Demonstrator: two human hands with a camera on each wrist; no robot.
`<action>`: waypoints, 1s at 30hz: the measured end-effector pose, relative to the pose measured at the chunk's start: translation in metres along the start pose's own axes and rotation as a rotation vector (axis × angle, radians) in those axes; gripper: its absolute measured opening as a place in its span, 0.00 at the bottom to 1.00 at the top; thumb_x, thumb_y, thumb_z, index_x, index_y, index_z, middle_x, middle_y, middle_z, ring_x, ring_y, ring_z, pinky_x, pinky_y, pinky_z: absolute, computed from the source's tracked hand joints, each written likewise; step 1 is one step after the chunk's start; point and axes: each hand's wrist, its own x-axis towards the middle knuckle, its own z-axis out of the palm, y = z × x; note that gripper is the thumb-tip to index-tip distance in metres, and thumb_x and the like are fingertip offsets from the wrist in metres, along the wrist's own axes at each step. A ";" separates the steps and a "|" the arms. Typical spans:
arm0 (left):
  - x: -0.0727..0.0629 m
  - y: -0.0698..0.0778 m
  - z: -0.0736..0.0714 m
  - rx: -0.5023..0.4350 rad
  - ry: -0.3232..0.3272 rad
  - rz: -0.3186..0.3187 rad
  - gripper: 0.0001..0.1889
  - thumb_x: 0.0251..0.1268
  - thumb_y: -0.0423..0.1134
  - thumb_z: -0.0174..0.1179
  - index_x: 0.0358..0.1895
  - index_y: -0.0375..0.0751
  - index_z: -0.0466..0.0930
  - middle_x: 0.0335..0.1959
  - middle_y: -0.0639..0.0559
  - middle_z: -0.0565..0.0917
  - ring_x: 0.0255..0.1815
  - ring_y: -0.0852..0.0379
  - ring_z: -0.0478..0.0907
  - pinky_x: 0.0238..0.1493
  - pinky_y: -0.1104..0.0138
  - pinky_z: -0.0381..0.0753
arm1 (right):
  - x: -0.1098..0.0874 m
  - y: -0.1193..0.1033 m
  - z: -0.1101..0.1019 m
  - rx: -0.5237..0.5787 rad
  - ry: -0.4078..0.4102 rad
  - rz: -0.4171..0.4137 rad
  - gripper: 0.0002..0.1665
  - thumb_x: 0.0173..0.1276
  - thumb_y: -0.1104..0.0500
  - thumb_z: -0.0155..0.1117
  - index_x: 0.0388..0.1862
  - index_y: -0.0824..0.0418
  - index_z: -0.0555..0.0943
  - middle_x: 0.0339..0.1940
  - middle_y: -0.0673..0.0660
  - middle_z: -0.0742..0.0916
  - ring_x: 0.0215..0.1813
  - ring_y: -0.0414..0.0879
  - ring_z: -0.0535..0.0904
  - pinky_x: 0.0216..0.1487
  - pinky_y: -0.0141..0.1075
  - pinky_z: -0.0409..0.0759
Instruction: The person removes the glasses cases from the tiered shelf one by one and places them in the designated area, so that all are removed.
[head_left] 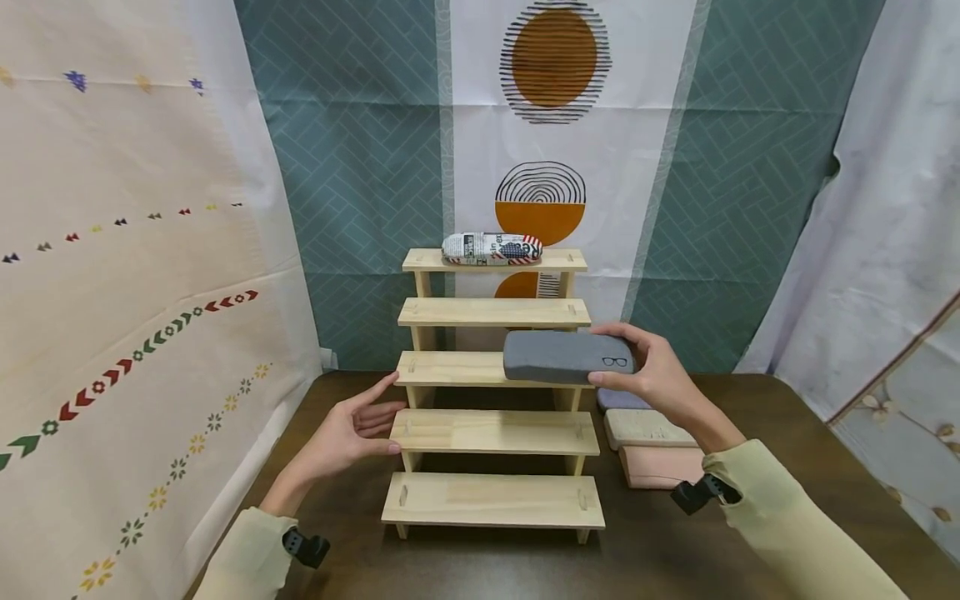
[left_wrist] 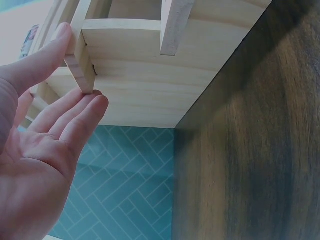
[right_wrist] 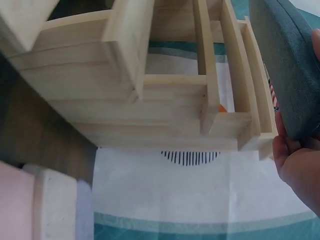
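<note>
A grey glasses case (head_left: 566, 354) with a small glasses drawing is gripped at its right end by my right hand (head_left: 648, 371), thumb in front and fingers behind. It is held in front of the middle steps of a pale wooden tiered rack (head_left: 495, 432), overlapping the third step's right part in the head view. In the right wrist view, the case (right_wrist: 287, 65) is beside the upper steps. My left hand (head_left: 341, 437) touches the rack's left side. Its thumb and fairly straight fingers (left_wrist: 82, 122) rest at the end of one step in the left wrist view.
On the top step lies a printed case (head_left: 491, 248) with lettering and red stripes. Right of the rack, a peach case (head_left: 660, 467), a cream case (head_left: 645, 427) and a lavender one (head_left: 621, 400) lie on the dark wooden table (head_left: 480, 567). Patterned cloths hang behind and beside.
</note>
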 end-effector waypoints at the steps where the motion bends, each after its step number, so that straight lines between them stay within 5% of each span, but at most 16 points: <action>1: 0.000 0.001 0.000 0.000 0.000 0.001 0.56 0.55 0.26 0.80 0.86 0.51 0.57 0.71 0.28 0.73 0.71 0.36 0.74 0.64 0.54 0.81 | -0.004 0.000 -0.001 0.003 -0.001 0.005 0.34 0.70 0.66 0.74 0.73 0.66 0.74 0.58 0.65 0.79 0.50 0.49 0.82 0.46 0.35 0.85; 12: 0.000 0.001 -0.002 0.014 0.009 -0.002 0.56 0.54 0.26 0.80 0.86 0.50 0.57 0.71 0.30 0.74 0.71 0.35 0.74 0.65 0.38 0.74 | -0.048 0.009 -0.015 -0.058 0.002 0.006 0.33 0.69 0.68 0.74 0.71 0.65 0.74 0.56 0.65 0.81 0.48 0.49 0.82 0.44 0.35 0.86; 30: 0.001 0.002 0.002 0.005 0.008 -0.006 0.56 0.54 0.26 0.80 0.86 0.50 0.57 0.71 0.30 0.74 0.71 0.35 0.74 0.64 0.44 0.76 | -0.110 0.038 -0.051 -0.095 0.030 -0.018 0.36 0.67 0.76 0.71 0.73 0.69 0.73 0.57 0.52 0.83 0.43 0.45 0.84 0.40 0.34 0.86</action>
